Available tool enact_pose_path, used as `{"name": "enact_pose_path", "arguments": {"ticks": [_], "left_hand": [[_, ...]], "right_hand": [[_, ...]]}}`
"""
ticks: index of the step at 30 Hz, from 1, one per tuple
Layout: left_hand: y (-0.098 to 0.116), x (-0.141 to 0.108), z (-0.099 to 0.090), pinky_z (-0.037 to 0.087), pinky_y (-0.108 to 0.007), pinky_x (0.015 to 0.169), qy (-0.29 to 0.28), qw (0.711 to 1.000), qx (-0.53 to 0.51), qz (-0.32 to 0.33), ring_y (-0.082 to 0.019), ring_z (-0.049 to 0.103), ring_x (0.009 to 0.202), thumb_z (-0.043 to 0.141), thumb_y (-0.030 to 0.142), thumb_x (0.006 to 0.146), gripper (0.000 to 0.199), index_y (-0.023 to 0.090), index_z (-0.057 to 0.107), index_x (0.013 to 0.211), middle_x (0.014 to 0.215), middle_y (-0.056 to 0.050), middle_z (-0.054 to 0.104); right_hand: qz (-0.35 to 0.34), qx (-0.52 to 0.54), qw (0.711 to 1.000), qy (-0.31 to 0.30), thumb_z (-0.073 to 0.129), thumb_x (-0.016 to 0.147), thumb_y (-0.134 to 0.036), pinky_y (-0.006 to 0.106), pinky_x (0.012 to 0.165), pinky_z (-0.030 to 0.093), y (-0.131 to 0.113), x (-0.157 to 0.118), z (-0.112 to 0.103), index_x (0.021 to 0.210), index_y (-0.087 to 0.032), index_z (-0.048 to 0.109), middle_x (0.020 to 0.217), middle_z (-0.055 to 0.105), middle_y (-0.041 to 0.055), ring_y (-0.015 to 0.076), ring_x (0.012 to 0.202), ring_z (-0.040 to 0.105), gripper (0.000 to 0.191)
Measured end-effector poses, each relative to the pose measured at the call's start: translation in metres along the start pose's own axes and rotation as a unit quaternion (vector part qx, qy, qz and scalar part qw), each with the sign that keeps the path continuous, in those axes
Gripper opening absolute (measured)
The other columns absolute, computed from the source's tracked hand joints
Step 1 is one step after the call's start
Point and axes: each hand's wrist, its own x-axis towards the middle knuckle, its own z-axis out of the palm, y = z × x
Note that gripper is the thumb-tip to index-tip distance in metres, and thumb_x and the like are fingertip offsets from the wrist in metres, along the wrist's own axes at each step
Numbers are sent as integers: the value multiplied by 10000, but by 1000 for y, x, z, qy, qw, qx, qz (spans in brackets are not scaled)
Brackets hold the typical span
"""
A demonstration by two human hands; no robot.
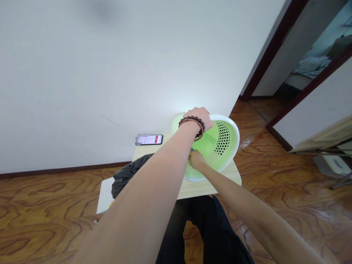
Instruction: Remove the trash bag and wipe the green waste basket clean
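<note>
A green plastic basket (210,141) with a white rim and a perforated side is tilted on a small pale wooden table (194,189). My left hand (199,116), with beaded bracelets at the wrist, is closed over its far rim, fingers mostly hidden behind. Lower down, inside the basket, my right hand (196,159) is closed near the inner wall. A small bluish-grey bit shows at its fingertips, too little to name. My left forearm hides the basket's left part.
A phone (150,139) with a lit screen lies at the table's back left. A black plastic bag (129,174) hangs by the left side, above a white object (105,194). The white wall (110,73) stands close behind. A doorway opens at the right.
</note>
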Motion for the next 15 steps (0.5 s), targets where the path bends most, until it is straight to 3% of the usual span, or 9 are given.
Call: {"name": "enact_pose_path", "arguments": {"ticks": [2,5,10,13,15], "left_hand": [[-2,0,-1,484,-329,729,-3,1000,-1,-3,-238,604,898,554,362,666,400,303,661,1047,984,-66,659],[-5,-1,-1,487,-338,714,1,1000,-4,1,-239,608,874,557,347,662,387,319,666,1032,968,-59,664],[-3,-1,2,487,-343,702,9,1000,-9,15,-248,611,876,543,356,676,376,313,666,1029,974,-70,662],[-1,-2,4,486,-347,693,11,1000,-8,19,-251,614,869,532,354,684,387,312,656,1048,978,-70,659],[-2,-2,3,483,-337,670,5,1000,-6,24,-242,618,838,528,344,686,370,313,664,1028,955,-65,663]], "right_hand": [[-36,8,999,1,393,877,-100,241,782,430,-10,-2,3,1033,-149,647,1006,611,117,174,890,582,303],[-49,-29,998,5,376,869,-83,272,789,434,3,-3,-3,1040,-133,643,1055,593,142,201,927,571,321],[40,-85,994,47,305,849,-22,364,854,418,41,9,-13,1076,-32,610,1144,522,239,275,1067,496,380],[76,-62,995,36,306,839,-17,357,845,426,28,24,-6,1121,-17,581,1184,496,257,263,1066,502,394],[54,-38,998,15,351,837,-44,314,812,438,5,35,1,1111,-36,593,1153,532,235,232,1014,535,365]]}}
